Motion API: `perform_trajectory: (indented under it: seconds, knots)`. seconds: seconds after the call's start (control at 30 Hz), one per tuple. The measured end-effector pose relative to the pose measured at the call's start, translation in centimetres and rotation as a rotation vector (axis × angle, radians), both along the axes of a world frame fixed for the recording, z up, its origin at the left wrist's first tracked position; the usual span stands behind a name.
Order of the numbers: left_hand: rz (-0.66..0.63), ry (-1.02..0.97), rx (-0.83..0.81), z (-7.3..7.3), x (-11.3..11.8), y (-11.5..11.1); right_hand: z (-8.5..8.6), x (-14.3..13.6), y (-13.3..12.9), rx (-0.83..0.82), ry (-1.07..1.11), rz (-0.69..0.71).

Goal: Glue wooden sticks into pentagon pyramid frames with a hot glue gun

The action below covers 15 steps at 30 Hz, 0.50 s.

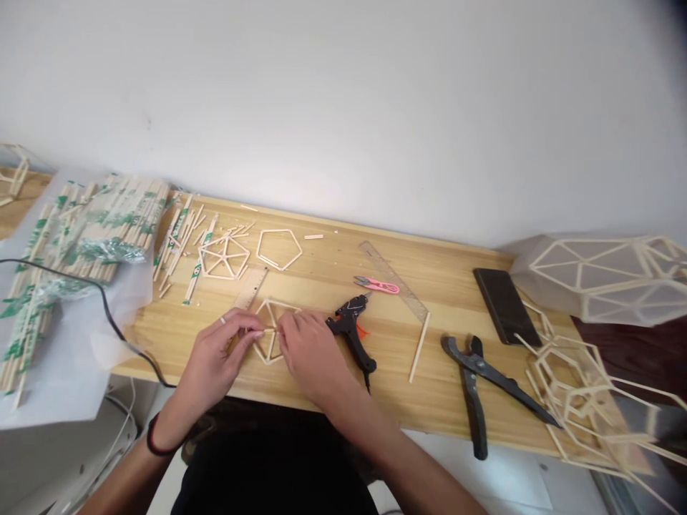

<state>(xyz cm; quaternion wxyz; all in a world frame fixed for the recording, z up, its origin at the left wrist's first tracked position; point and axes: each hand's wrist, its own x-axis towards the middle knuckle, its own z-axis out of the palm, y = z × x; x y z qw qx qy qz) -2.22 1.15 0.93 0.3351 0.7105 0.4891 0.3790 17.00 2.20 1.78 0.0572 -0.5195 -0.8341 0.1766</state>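
My left hand [222,350] and my right hand [305,350] meet over a small pentagon frame [271,315] of thin wooden sticks lying on the wooden table [333,279]. The fingertips of both hands pinch a short stick at the frame's middle. A black glue gun [351,329] lies just right of my right hand, its nozzle pointing toward the far edge. A wooden ruler [251,287] lies just beyond the frame.
Two more stick pentagons [279,248] [222,257] lie farther back. Wrapped chopstick bundles [80,229] pile at the left. Pink snips [378,285], a clear ruler [394,279], black shears [477,379], a phone [504,304] and stacked stick frames [580,386] sit to the right.
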Motion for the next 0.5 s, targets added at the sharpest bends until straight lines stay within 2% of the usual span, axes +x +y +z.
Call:
perform_trajectory:
  seconds: [0.1, 0.2, 0.23, 0.27, 0.37, 0.5]
  knots:
    - [0.029, -0.111, -0.132, 0.0, 0.5, -0.5, -0.1, 0.0, -0.7, 0.014, 0.089, -0.013]
    - [0.042, -0.325, -0.311, 0.1, 2.0, -0.7, 1.1, 1.8, -1.4, 0.035, 0.204, -0.091]
    - [0.029, -0.399, -0.362, 0.3, 2.5, -0.7, 1.6, 2.7, -1.7, 0.034, 0.27, -0.12]
    - [0.012, -0.468, -0.41, 0.5, 3.1, -0.8, 2.2, 3.6, -2.1, -0.001, 0.472, -0.166]
    - [-0.061, -0.633, -0.564, 1.3, 4.7, -0.8, 3.4, 5.7, -3.2, -0.123, 0.816, -0.138]
    - [-0.133, -0.771, -0.7, 2.2, 6.1, -0.9, 3.6, 6.9, -4.1, -0.17, 0.951, -0.152]
